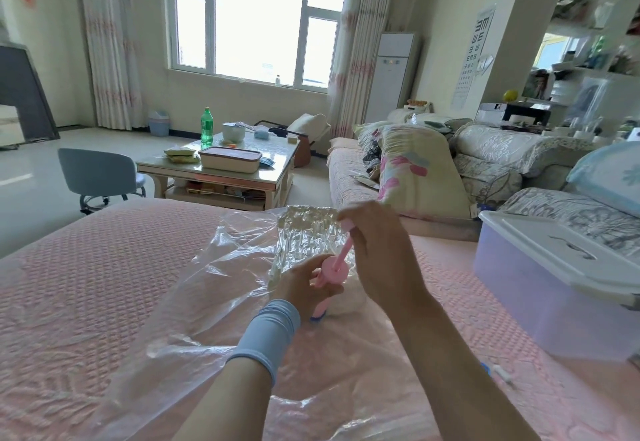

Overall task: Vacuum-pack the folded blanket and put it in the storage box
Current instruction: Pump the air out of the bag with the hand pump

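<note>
So the whole thing hinges on the pump (333, 270) right now. The left hand (304, 283) is wrapped round the pink barrel, holding it down on the vacuum bag (214, 267). The right hand (377, 257) is closed on the top of the plunger rod (345, 249), and the rod is drawn well out. The long axis runs from the blue valve (317, 318) just under the left grip, up and a bit away, to the right grip. I'd say the next stroke has to go straight back down that line or the base could tip off the valve.

The blanket (306, 232) sits inside the bag, just past both hands on the far side of the pump. It's a pale lump, and the plastic over it is sucked into tight crinkles. The rest of the bag lies slack and flat across the bed (86, 284) on the left hand's side. Looks mostly deflated to me, though I can't tell if it's fully done.

The storage box (540, 288) is off beyond the right hand, well apart from the bag, with its lid (561, 250) resting askew on top. The right hand is clearly the closer one to it.
</note>
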Motion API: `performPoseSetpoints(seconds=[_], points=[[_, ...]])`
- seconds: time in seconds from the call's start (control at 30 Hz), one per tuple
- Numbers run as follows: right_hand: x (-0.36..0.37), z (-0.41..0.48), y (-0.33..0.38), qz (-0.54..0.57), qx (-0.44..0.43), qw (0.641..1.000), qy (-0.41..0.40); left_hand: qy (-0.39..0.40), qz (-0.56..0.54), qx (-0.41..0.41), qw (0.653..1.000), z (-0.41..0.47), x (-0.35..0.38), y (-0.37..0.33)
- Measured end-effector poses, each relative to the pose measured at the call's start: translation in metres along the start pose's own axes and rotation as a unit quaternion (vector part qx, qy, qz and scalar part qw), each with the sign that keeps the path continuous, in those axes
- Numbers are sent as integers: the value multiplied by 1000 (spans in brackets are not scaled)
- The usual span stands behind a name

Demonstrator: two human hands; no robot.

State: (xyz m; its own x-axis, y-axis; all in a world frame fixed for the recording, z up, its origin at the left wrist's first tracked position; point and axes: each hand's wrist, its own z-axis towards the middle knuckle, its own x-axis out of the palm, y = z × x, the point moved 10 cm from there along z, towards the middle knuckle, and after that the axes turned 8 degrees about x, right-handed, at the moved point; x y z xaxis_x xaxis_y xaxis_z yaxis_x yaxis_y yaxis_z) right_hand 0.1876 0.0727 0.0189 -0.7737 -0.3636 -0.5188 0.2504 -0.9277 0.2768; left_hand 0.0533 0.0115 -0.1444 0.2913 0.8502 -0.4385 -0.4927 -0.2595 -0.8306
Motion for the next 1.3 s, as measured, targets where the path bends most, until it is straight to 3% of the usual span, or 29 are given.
performPoseSetpoints(seconds=[0.1, 0.17, 0.23, 0.33, 0.4, 0.63, 0.73, 0.8, 0.93, 1.0, 1.07, 1.17, 1.3], points=[[-33, 6, 10, 24, -38, 992, -117, 8, -2, 4, 1000, 2, 3, 0], [-24, 0, 3, 31, -32, 991, -128, 20, 2, 5, 1000, 1, 6, 0], [9, -15, -15, 24, 18, 998, -56, 21, 6, -1, 1000, -1, 7, -1], [68, -45, -49, -16, 121, 984, 126, 8, 14, -6, 1000, -5, 7, -3], [72, -46, -49, -25, 128, 981, 144, 5, 14, -5, 1000, -5, 6, -3], [-29, 10, 12, 33, -30, 994, -99, 6, -1, 12, 1000, 4, 2, 3], [-30, 6, 5, 43, -35, 990, -130, 18, 5, 5, 1000, 4, 8, 5], [-2, -9, -10, 33, 4, 996, -80, 17, 14, 2, 1000, 2, 9, 3], [69, -48, -50, -9, 119, 984, 136, -3, 45, 7, 999, -3, 7, -2], [72, -47, -50, -4, 123, 979, 160, -5, 54, 8, 998, -2, 8, -2], [56, -33, -34, 6, 83, 989, 123, -1, 41, 12, 999, -1, 8, 0], [9, -7, -8, 23, 14, 1000, -9, 9, 29, 17, 999, 3, 8, 4], [-33, 2, 6, 50, -45, 984, -164, 4, 32, 17, 999, 3, 9, 7]])
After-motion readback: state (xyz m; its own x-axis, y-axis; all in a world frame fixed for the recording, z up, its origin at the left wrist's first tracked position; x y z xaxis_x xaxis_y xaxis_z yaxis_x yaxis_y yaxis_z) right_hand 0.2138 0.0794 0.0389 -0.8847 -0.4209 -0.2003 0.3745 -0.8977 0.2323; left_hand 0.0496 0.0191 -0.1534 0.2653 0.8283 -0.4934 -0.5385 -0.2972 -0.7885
